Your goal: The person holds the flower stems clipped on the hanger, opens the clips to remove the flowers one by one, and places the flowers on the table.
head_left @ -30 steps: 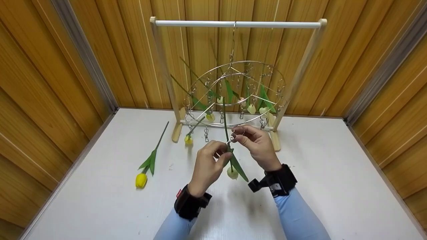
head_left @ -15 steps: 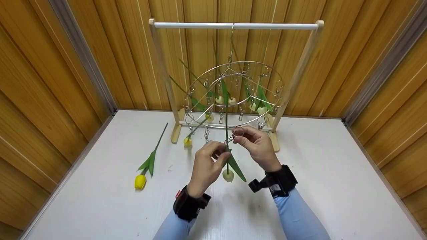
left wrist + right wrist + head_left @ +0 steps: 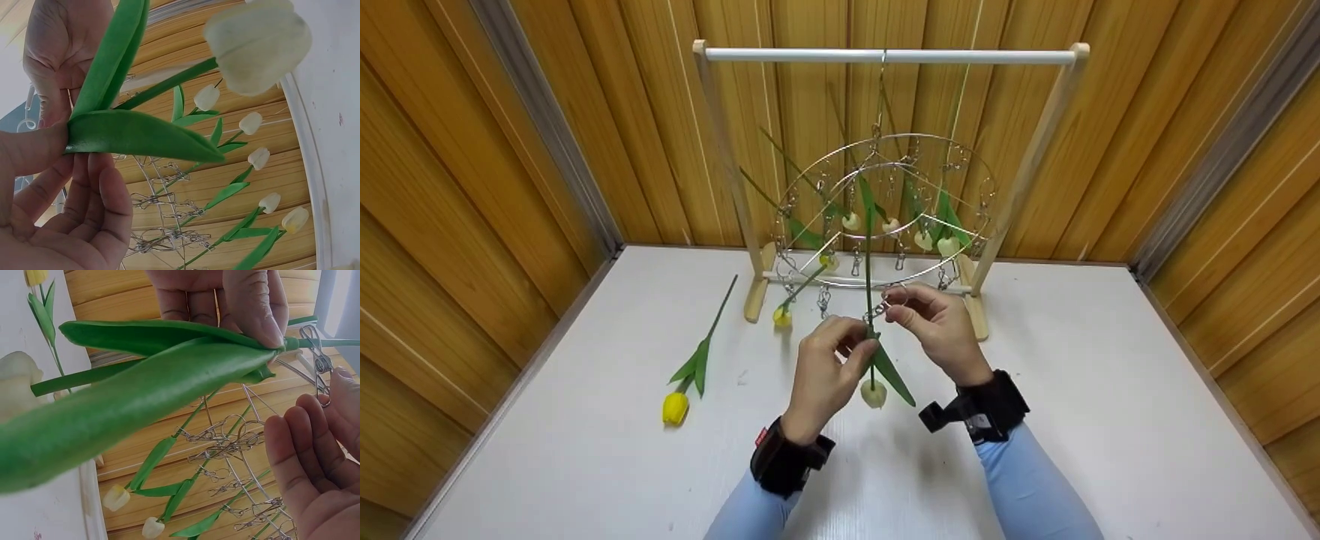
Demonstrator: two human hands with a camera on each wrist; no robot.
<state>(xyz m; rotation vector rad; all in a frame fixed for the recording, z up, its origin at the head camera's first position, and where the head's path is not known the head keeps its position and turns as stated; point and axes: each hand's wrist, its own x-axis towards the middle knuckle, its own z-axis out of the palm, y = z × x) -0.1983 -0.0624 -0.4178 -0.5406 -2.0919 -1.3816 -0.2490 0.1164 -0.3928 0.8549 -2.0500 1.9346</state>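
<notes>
In the head view, my left hand (image 3: 832, 364) pinches a white artificial tulip (image 3: 874, 394), bloom down, at its leaf base. Thumb and fingers of that hand (image 3: 62, 208) press the green leaves (image 3: 140, 135) together in the left wrist view. My right hand (image 3: 934, 326) pinches a wire clip (image 3: 322, 363) of the round metal hanger (image 3: 915, 137). The clip's far end lies right at the tulip's stem (image 3: 337, 342), just beyond the leaf base. In the right wrist view, the right fingers (image 3: 320, 433) curl below the clip.
A white-barred wooden stand (image 3: 780, 55) carries the hanger. Several white and yellow tulips hang from its clips, among them a yellow one (image 3: 782, 316) at front left. Another yellow tulip (image 3: 675, 409) lies on the white table (image 3: 607, 465) at left. Wood-patterned panels (image 3: 645, 150) stand behind.
The held tulip's bloom has shifted slightly left and its stem stands more upright. The hanger and its hanging tulips have swayed a little. Both hands keep almost the same place and hold.
</notes>
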